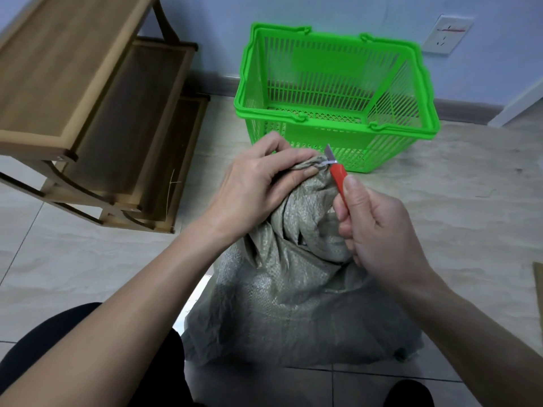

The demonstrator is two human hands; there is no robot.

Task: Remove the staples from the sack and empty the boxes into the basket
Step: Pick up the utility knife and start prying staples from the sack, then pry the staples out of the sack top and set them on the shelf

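Two hands share the cut: left hand (258, 174) pinches the sack (293, 289) neck taut; right hand (379, 230), gripping the knife (338, 174), should slice the white tie (330, 163) away from fingers.

Pale tiled floor (88, 259), grey woven sack (293, 304) slumped on it, green basket (332, 127) stood beyond near wall, wooden shelf (97, 118) at left.

Grey woven sack (293, 289) on floor, bunched neck tied white; green slatted basket (332, 133) behind.
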